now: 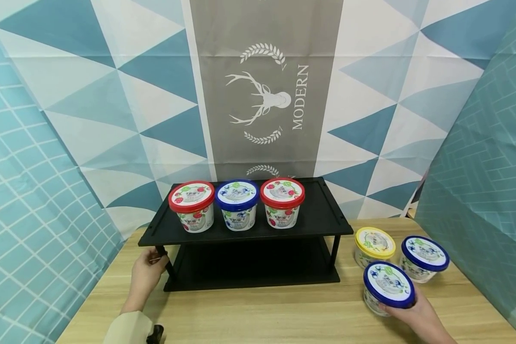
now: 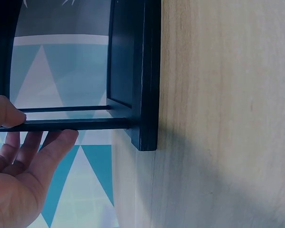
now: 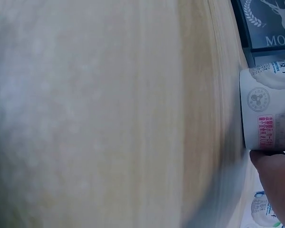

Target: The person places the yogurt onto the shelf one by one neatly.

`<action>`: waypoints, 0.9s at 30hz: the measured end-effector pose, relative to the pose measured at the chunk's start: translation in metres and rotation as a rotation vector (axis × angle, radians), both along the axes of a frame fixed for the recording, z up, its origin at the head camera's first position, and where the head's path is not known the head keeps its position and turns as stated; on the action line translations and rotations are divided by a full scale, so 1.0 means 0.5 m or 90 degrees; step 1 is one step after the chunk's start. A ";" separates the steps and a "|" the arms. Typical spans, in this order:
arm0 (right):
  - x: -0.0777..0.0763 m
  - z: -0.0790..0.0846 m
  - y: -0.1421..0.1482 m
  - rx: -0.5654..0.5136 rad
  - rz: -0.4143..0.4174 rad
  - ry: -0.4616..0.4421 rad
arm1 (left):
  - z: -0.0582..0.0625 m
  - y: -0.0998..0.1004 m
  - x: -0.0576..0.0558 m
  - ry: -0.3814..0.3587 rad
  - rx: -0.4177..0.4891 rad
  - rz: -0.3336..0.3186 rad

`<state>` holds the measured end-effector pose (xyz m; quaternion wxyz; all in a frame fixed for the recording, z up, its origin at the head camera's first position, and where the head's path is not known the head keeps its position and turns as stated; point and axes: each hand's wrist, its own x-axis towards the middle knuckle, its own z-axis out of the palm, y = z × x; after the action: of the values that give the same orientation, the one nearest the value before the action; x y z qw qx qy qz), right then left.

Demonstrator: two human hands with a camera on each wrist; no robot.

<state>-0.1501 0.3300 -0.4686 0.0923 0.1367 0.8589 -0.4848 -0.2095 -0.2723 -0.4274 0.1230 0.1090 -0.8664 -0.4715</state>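
At the left of the head view, my left hand (image 1: 148, 273) pinches the front left post (image 2: 95, 124) of a black two-tier rack (image 1: 262, 238). In the left wrist view the thumb lies on one side of that post and the fingers on the other. My right hand (image 1: 419, 316) grips a blue-lidded tub (image 1: 389, 286) from its right and near side, right of the rack. The tub is upright, its printed white wall (image 3: 268, 104) showing in the right wrist view. On the upper tier stand a red-lidded tub (image 1: 192, 205), a blue-lidded one (image 1: 237, 204) and another red-lidded one (image 1: 282, 202).
Just behind the held tub stand a yellow-lidded tub (image 1: 374, 246) and a second blue-lidded tub (image 1: 424, 258). The rack's lower tier (image 1: 253, 272) sits on the wooden table (image 1: 258, 315). A patterned cloth (image 1: 266, 28) hangs behind, with tiled-pattern sheets on both sides.
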 end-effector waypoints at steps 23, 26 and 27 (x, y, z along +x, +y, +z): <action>-0.002 0.026 -0.023 -0.007 0.044 0.034 | 0.002 0.001 0.001 -0.001 -0.002 -0.006; -0.002 0.026 -0.025 -0.003 0.052 0.055 | 0.003 0.002 0.002 -0.001 -0.002 -0.002; -0.002 0.026 -0.026 0.000 0.055 0.063 | 0.003 0.002 0.003 -0.001 -0.001 0.000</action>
<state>-0.1510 0.3172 -0.4556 0.0707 0.0758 0.8674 -0.4867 -0.2082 -0.2713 -0.4261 0.1226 0.1088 -0.8671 -0.4705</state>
